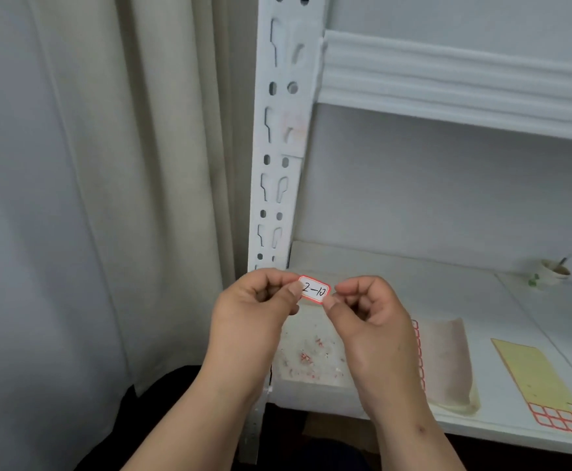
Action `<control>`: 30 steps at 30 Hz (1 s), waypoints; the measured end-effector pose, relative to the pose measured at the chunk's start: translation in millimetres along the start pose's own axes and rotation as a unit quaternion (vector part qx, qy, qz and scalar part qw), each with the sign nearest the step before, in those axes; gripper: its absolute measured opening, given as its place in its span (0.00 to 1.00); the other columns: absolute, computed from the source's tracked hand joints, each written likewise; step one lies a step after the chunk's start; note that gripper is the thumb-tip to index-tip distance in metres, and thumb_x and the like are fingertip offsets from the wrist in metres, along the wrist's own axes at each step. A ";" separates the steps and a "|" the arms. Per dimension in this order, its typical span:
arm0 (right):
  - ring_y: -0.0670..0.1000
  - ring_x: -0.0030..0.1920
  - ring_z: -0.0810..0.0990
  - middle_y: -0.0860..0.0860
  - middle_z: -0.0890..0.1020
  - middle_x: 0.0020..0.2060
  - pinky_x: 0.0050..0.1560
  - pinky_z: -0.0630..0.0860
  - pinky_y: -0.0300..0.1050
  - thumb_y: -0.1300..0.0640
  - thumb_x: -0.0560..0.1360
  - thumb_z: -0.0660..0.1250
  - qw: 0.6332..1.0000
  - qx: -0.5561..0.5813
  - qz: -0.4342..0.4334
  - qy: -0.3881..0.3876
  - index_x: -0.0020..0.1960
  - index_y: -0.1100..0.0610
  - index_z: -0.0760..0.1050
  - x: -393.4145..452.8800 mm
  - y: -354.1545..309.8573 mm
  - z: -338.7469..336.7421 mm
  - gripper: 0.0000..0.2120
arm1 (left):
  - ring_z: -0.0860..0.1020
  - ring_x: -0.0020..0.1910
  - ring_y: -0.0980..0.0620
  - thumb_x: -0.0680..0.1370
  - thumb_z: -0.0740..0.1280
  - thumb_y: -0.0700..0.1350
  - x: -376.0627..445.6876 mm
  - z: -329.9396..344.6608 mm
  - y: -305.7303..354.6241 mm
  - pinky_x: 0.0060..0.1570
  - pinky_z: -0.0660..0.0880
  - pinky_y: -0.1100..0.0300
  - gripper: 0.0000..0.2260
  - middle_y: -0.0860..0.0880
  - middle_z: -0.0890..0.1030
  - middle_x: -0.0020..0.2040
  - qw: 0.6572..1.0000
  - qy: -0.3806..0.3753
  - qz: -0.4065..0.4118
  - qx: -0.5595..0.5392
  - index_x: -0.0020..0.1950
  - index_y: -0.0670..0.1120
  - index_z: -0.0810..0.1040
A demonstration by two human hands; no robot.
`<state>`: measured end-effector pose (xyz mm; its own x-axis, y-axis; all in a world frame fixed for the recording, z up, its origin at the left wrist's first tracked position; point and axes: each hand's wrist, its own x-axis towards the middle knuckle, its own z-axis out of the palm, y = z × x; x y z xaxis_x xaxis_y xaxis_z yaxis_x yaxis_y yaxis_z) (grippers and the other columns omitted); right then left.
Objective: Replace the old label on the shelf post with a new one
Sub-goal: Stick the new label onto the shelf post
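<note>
Pale curtain (135, 185) is hanging in soft folds to the left; white wall is sitting behind a white metal shelving unit.

- You are holding the new label (314, 289) in front of the shelf post (279, 158), low down, near where the post meets the lower shelf (447, 294). It is not on the post yet.
- Your left hand (254, 311) is pinching the label's left end between thumb and forefinger. Your right hand (376, 321) is pinching the right end, other fingers curled in.
- Label: small paper rectangle, clipped corners, red border, white face, handwritten "2–10" in dark ink.
- Post: painted steel angle, matt white, punched with keyhole slots and round holes. A faint pinkish patch is showing higher up, likely residue where the old label sat; I cannot tell if it is fully clean.
- Shelf board is looking dull and slightly stained. Red and white scraps (306, 358) are lying near its front corner. A curled backing sheet (447, 362) and a yellow label sheet (542, 379) with red-bordered blanks are lying farther right. A small cup (554, 271) is standing at the back.

Risks, as judged:
- Adhesive may be gripping your fingertips, so the label could fold on itself or lift at one end as you are letting go.
- Laying it across a slot would leave part unsupported; it could dimple or peel.
- Leftover residue could stop the edges bonding.
- Pressing one end first without sighting along the post could set it crooked.
- Rubbing the ink may smear it.
</note>
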<state>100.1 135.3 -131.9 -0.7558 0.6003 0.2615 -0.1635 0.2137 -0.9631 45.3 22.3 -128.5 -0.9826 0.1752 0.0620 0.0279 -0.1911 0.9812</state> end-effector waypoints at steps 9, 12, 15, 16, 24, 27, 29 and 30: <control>0.44 0.39 0.78 0.45 0.81 0.36 0.39 0.72 0.33 0.62 0.71 0.71 0.991 -0.031 -0.129 0.018 0.40 0.49 0.74 14.4 -49.6 31.2 0.09 | 0.77 0.35 0.53 0.74 0.73 0.38 12.7 -11.9 53.9 0.42 0.77 0.57 0.12 0.48 0.84 0.35 0.994 0.031 0.100 0.003 0.38 0.56 0.85; 0.43 0.41 0.78 0.42 0.80 0.38 0.39 0.72 0.30 0.63 0.71 0.71 0.983 -0.046 -0.173 0.038 0.38 0.49 0.73 19.4 -66.0 38.5 0.10 | 0.78 0.35 0.55 0.74 0.73 0.38 17.4 -12.8 69.2 0.39 0.77 0.63 0.13 0.51 0.84 0.35 0.992 0.040 0.123 0.004 0.39 0.57 0.84; 0.41 0.41 0.77 0.41 0.79 0.40 0.38 0.70 0.27 0.62 0.71 0.70 0.976 -0.057 -0.204 0.054 0.38 0.49 0.72 25.6 -79.9 44.8 0.10 | 0.78 0.33 0.59 0.75 0.73 0.36 21.4 -11.9 85.4 0.33 0.75 0.72 0.12 0.52 0.83 0.34 0.988 0.038 0.146 -0.004 0.43 0.54 0.82; 0.41 0.40 0.77 0.41 0.79 0.40 0.38 0.69 0.26 0.63 0.71 0.70 0.973 -0.059 -0.214 0.062 0.38 0.50 0.72 28.5 -83.3 46.6 0.11 | 0.78 0.33 0.60 0.75 0.73 0.36 23.4 -11.6 90.2 0.34 0.74 0.73 0.12 0.52 0.83 0.35 0.987 0.037 0.156 -0.002 0.43 0.54 0.82; 0.44 0.39 0.76 0.45 0.78 0.35 0.39 0.70 0.29 0.61 0.71 0.70 0.961 -0.045 -0.253 0.101 0.39 0.50 0.70 47.0 -109.1 53.2 0.10 | 0.76 0.32 0.63 0.75 0.73 0.38 40.9 -5.1 116.6 0.34 0.72 0.74 0.10 0.54 0.83 0.35 0.977 0.032 0.210 0.027 0.41 0.53 0.80; 0.45 0.36 0.76 0.47 0.78 0.34 0.36 0.70 0.29 0.62 0.71 0.70 0.962 -0.034 -0.248 0.108 0.39 0.49 0.69 53.0 -115.7 55.5 0.12 | 0.75 0.31 0.63 0.75 0.73 0.38 44.8 -1.5 123.8 0.34 0.71 0.75 0.10 0.53 0.82 0.36 0.971 0.034 0.234 0.030 0.44 0.52 0.76; 0.45 0.35 0.75 0.48 0.78 0.34 0.35 0.70 0.31 0.62 0.71 0.69 0.962 -0.032 -0.246 0.113 0.39 0.48 0.68 57.0 -117.0 57.7 0.13 | 0.76 0.32 0.64 0.75 0.73 0.39 49.5 0.3 125.8 0.35 0.71 0.75 0.11 0.55 0.82 0.34 0.966 0.044 0.251 0.049 0.44 0.53 0.75; 0.46 0.34 0.75 0.48 0.78 0.34 0.35 0.70 0.31 0.62 0.71 0.69 0.962 -0.032 -0.245 0.116 0.39 0.48 0.68 58.9 -117.2 58.8 0.13 | 0.76 0.32 0.64 0.75 0.73 0.39 51.9 1.2 126.3 0.36 0.71 0.75 0.12 0.57 0.82 0.34 0.964 0.049 0.256 0.059 0.44 0.54 0.74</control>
<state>37.4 100.3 -7.3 -0.4355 0.5695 0.6971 -0.4191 0.5571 -0.7169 -1.9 8.5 -1.2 -0.8471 -0.0057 0.5314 0.5284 -0.1155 0.8411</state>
